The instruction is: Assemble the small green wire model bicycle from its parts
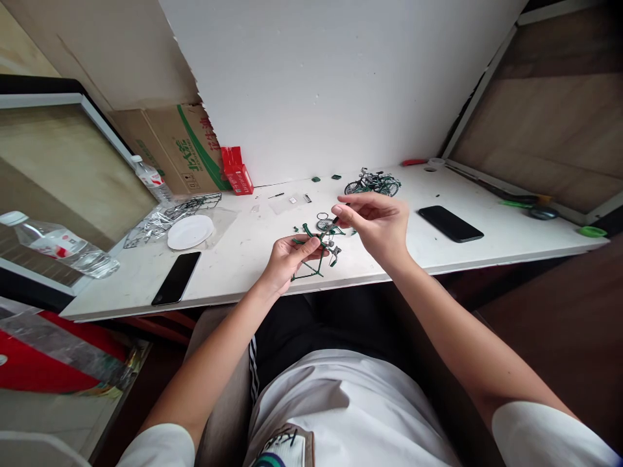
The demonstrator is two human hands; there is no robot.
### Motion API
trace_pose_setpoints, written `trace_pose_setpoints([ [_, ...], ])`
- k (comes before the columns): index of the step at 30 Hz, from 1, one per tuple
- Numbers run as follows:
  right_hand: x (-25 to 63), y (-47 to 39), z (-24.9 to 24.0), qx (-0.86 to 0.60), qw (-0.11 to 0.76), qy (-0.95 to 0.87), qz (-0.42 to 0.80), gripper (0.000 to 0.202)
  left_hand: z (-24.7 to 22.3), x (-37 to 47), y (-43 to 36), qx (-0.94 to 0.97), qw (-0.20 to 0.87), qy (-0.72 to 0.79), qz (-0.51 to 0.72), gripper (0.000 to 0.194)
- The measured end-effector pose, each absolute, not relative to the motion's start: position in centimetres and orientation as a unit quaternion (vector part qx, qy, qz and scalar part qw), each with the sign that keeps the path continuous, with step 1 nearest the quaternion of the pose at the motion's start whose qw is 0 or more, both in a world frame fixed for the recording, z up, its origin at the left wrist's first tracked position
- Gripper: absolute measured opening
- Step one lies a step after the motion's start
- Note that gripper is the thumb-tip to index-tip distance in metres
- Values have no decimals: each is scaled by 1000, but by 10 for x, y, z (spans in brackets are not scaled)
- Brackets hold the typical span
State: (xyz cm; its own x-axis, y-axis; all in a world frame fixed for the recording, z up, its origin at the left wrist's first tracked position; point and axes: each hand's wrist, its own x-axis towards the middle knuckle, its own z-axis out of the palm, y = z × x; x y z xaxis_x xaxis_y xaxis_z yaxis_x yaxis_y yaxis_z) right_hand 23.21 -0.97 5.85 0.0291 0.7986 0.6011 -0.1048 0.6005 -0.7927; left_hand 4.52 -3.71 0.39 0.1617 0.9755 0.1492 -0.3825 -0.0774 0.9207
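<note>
My left hand (pixel 287 259) is closed around a green model bicycle frame (pixel 314 271) with handlebars, held just above the table's front edge. In my right hand (pixel 377 224) the thumb and fingers pinch a small screwdriver (pixel 335 222), its thin shaft slanting down toward the frame near my left thumb. Whether the tip touches a screw is too small to tell. Behind the hands lie a model bicycle wheel (pixel 325 224) and a few small green parts, partly covered by my right hand. Finished-looking model bicycles (pixel 372 181) stand farther back.
Two phones, one at left (pixel 176 279) and one at right (pixel 450 224), lie on the white table (pixel 233 279). A white plate (pixel 191 232), plastic bottles (pixel 63 246), a red box (pixel 237 172) and a carton (pixel 170 149) are at left. A white panel (pixel 316 84) rises behind.
</note>
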Motion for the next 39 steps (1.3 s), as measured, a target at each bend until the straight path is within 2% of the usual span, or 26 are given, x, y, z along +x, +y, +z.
trace_pose_setpoints([
  [7, 235, -9, 61, -268, 622, -618, 400, 40, 4, 44, -36, 461, 599, 317, 573, 40],
  [11, 236, -4, 59, -285, 635, -599, 396, 39, 3, 47, -37, 462, 604, 315, 568, 40],
  [17, 229, -4, 52, -312, 659, -572, 376, 50, 1, 49, -37, 437, 606, 322, 581, 41],
  [22, 229, -4, 49, -301, 664, -588, 350, 45, 2, 49, -37, 436, 595, 329, 589, 40],
  [30, 235, 4, 52, -264, 626, -591, 434, 43, 3, 47, -36, 438, 592, 320, 596, 38],
  [39, 240, 16, 43, -294, 634, -571, 432, 44, 1, 49, -37, 440, 593, 332, 587, 40],
])
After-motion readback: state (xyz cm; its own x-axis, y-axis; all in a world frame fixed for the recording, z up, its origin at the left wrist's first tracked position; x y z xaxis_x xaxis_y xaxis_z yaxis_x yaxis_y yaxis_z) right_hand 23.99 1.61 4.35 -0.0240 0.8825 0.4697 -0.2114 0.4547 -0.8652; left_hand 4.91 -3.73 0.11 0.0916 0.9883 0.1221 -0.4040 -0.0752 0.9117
